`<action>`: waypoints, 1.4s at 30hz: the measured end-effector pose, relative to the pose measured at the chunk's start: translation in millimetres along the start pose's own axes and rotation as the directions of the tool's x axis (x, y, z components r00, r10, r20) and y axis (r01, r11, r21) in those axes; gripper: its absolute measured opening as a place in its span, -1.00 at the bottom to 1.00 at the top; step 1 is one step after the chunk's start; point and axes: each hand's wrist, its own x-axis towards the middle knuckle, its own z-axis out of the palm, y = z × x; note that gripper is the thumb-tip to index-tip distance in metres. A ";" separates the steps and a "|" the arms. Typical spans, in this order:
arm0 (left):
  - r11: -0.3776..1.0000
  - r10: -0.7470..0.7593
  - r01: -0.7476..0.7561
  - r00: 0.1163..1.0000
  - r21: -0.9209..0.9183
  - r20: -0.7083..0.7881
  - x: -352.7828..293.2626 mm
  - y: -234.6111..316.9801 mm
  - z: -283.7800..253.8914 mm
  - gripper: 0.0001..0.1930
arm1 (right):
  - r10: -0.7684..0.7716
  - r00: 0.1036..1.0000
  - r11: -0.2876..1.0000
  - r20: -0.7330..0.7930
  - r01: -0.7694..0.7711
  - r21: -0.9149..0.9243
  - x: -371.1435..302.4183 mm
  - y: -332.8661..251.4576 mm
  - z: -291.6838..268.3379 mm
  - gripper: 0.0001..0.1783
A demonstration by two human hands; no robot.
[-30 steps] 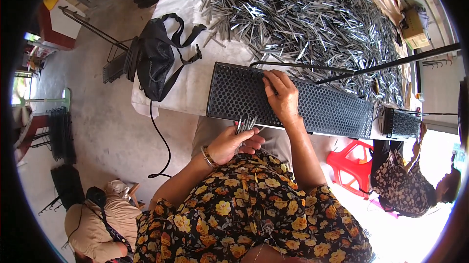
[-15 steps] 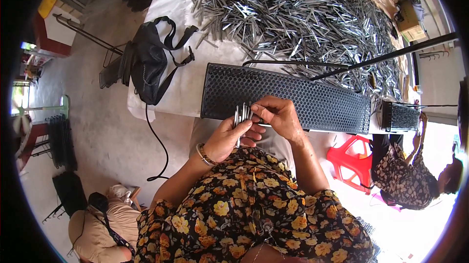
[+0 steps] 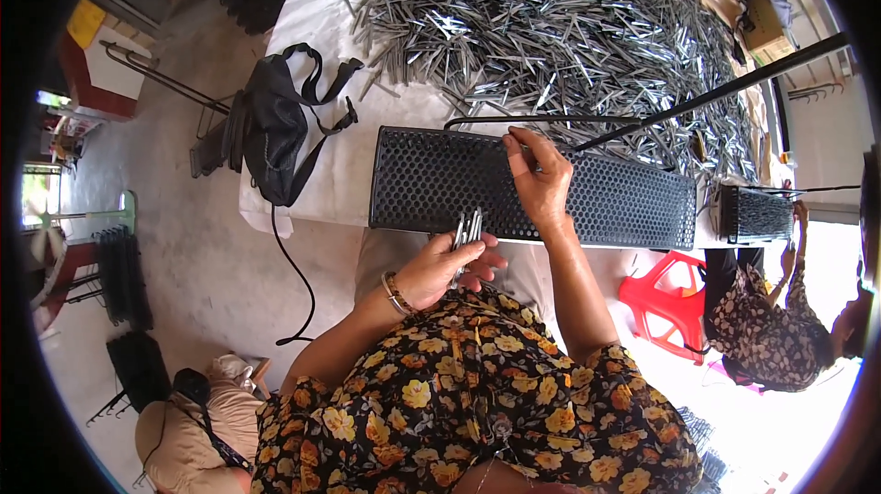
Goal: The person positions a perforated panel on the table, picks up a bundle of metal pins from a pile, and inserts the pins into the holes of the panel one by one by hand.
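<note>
- Left hand (image 3: 440, 276) holds a bundle of metal strips (image 3: 466, 235).
- Right hand (image 3: 543, 189) narrowed over black perforated panel (image 3: 436, 177); cannot tell if gripping anything.
- Panel lies on table (image 3: 341, 196) beside strip pile (image 3: 560, 49).

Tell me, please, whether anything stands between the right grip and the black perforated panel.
Nothing visible does: the right grip is over the black perforated panel, fingertips near its far edge. The left grip, holding grey strips, is apart.
</note>
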 end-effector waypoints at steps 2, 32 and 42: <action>1.000 -0.023 0.023 1.000 -0.007 -0.008 0.2 -4.0 -2.5 -0.70 | -0.017 1.000 1.000 -0.026 0.017 0.008 0.5 0.0 0.9 -0.83; 0.995 0.103 -0.103 0.995 -0.001 -0.017 -3.5 4.1 5.4 -0.66 | 0.215 0.743 0.810 0.634 -0.498 0.309 -29.0 -19.9 -28.3 -0.71; 0.983 0.168 -0.162 0.984 0.084 -0.061 -1.0 4.5 5.9 -0.69 | 0.236 0.631 0.745 0.740 -0.606 0.279 -28.8 -16.9 -32.7 -0.65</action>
